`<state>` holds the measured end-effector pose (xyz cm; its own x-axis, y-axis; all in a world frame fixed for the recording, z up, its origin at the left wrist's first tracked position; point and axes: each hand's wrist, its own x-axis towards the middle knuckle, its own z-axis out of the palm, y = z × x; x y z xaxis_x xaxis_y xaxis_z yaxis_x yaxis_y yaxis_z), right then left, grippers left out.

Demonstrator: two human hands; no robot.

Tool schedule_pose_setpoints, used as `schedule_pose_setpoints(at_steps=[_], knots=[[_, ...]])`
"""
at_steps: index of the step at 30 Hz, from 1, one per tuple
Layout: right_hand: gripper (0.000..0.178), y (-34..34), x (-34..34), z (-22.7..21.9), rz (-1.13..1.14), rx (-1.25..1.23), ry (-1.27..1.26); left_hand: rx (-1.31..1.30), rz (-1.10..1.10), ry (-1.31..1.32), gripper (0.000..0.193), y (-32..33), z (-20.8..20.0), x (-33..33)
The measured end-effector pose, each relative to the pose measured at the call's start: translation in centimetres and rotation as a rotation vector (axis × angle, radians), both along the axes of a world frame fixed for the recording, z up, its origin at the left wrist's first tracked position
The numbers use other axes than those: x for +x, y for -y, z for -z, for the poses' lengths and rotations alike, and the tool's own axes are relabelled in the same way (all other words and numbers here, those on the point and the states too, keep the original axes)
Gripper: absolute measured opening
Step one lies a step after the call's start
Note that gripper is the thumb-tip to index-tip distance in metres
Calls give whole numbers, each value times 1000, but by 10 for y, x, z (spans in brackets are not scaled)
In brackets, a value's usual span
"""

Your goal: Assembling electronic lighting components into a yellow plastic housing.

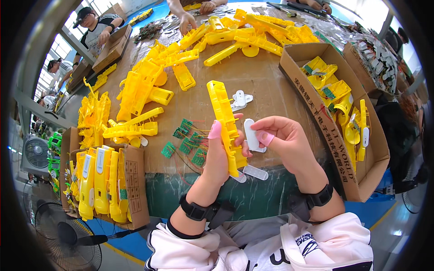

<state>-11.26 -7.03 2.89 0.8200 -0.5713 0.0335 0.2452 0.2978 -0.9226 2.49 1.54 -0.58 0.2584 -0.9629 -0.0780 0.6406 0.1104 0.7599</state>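
Yellow plastic casings [141,86] and green circuit boards [186,145] crowd the brown surface [271,88] between cardboard boxes [316,118] in a workshop with fans [68,235], where the left fingers [245,150] curl closed around a long yellow half-shell [220,106], and the right fingers [273,123], pinched together, grip a white strip [249,134] just beside it.

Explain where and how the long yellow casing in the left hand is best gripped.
Probably around its middle, from the left, as the left hand does: the casing is long and narrow, so thumb and fingers can span its long edges, leaving the upper end free.
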Motion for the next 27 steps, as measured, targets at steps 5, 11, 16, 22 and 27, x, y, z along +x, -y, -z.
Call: schedule_pose_setpoints(at_steps=[5, 11, 16, 22, 27], knots=[[22, -3, 1, 6, 81, -98, -47, 97, -76, 32, 53, 0, -3, -6], [15, -8, 4, 12, 47, -35, 22, 113, -40, 31, 52, -1, -1, -4], [19, -10, 7, 9, 126, 35, 52, -21, 130, 22, 50, -3, 3, -2], [24, -3, 3, 13, 231, -74, 22, -4, -11, 445, 37, -3, -1, -13], [24, -5, 4, 8, 255, 8, -7, 10, -137, 355, 36, -2, 1, -12]])
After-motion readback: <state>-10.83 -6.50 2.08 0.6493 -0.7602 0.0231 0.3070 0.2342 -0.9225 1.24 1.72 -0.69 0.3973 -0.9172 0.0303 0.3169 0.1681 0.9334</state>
